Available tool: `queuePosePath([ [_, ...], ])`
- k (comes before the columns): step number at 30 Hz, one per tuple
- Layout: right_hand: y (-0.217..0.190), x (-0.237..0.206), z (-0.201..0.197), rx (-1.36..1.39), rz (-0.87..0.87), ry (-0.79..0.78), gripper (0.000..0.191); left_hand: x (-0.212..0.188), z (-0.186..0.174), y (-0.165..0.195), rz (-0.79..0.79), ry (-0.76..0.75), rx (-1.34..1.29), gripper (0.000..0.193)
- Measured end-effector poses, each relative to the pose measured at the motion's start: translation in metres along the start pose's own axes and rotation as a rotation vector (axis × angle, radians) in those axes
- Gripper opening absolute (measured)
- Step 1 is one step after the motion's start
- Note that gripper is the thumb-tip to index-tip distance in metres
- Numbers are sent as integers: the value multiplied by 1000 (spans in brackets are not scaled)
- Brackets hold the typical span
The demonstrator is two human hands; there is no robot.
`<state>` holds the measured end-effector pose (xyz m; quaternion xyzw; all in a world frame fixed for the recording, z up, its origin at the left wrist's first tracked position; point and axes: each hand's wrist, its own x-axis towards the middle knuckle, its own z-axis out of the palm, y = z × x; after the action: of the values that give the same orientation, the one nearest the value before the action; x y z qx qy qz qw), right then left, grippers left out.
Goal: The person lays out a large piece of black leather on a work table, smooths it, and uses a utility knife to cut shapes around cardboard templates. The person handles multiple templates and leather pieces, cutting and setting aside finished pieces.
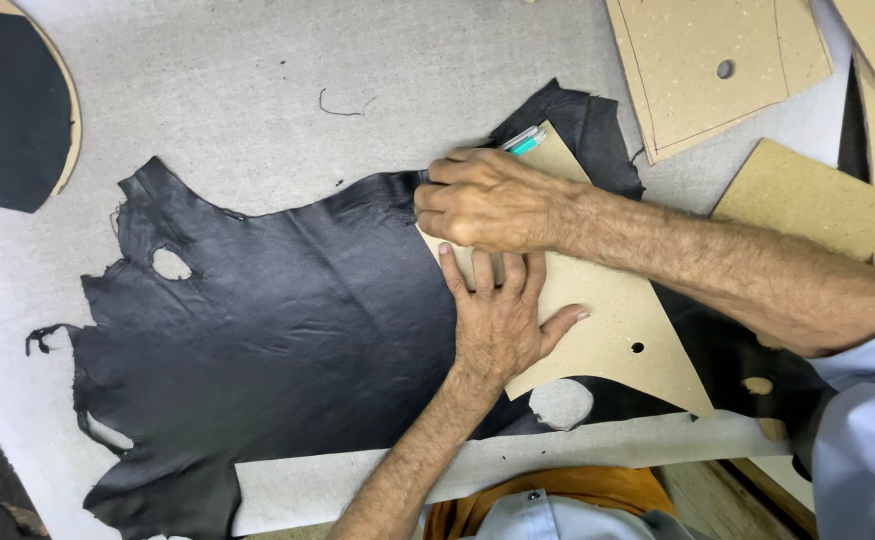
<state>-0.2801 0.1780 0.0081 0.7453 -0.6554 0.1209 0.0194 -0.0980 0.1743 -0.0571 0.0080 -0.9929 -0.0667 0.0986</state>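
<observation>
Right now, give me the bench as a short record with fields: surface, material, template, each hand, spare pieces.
surface: grey table
material: black leather hide, spread flat, with holes and ragged edges
template: tan cardboard pattern lying on the hide
left hand: flat on the pattern, fingers spread
right hand: closed around a teal-tipped pen at the pattern's upper edge
spare pieces: more cardboard patterns at the upper right

Single head view; steeply downward, close over worktable (257,110)
</observation>
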Motion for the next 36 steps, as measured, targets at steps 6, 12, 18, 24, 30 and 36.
queuePosePath([
  [6, -11, -1, 11, -18, 10, 35, 16, -4, 0, 1, 9, -44, 11, 97],
  [12, 21, -30, -14, -225, -96, 16, 11, -4, -6, -1, 16, -28, -11, 100],
  [18, 74, -99, -74, -385, 36, -60, 27, -1, -9, -1, 15, 2, 2, 101],
  [24, 46, -140, -119, -108, 321, 190, 16, 13, -23, -4, 39, 11, 14, 102],
  [30, -91, -165, -77, 270, 1137, 464, 18, 22, -46, -12, 96, -158, 6, 93],
  [36, -181, -85, -23, 374, 927, 444, 27, 104, -63, -87, 337, -309, -364, 70],
])
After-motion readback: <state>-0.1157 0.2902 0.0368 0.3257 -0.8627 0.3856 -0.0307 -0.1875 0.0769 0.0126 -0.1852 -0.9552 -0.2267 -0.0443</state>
